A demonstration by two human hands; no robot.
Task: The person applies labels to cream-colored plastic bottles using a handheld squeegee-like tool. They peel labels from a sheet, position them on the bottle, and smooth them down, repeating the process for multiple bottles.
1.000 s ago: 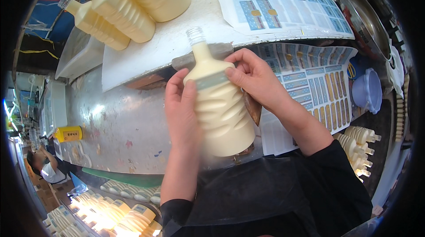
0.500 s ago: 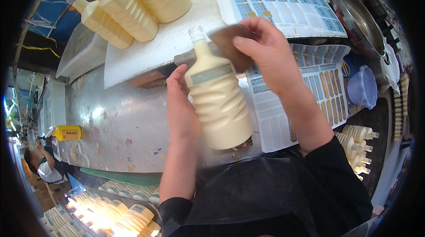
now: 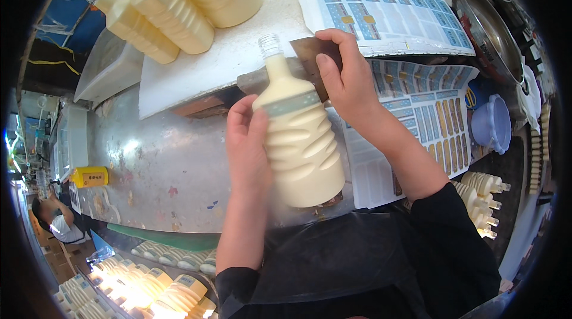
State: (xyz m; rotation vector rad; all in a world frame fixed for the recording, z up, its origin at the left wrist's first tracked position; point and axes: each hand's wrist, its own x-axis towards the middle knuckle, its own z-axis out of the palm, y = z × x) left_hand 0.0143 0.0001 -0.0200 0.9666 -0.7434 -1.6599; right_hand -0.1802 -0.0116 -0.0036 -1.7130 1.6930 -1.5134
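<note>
A cream bottle (image 3: pixel 307 167) with a rippled body and clear threaded neck leans back in front of me, neck pointing away. Around its shoulder runs a grey-green dotted band decal (image 3: pixel 292 104). My left hand (image 3: pixel 245 146) grips the bottle's left side, its thumb on the end of the band. Between thumb and fingers, my right hand (image 3: pixel 353 77) pinches a thin brown flat scraper (image 3: pixel 310 56), held beside the bottle's neck and right shoulder. What supports the bottle underneath is mostly hidden.
Several cream bottles (image 3: pixel 173 15) stand on a white board (image 3: pixel 170 83) at the back left. Decal sheets (image 3: pixel 381 3) lie back right, more (image 3: pixel 381 164) right. Beyond are a metal pan (image 3: pixel 485 27) and purple bucket (image 3: pixel 490 123). A yellow container (image 3: pixel 90 177) sits left; a co-worker (image 3: pixel 59 217) is beyond.
My left thumb has come onto the decal band. The scraper has shifted slightly right and tilted more upright in my right hand. The bottle sits slightly lower and farther right in view.
</note>
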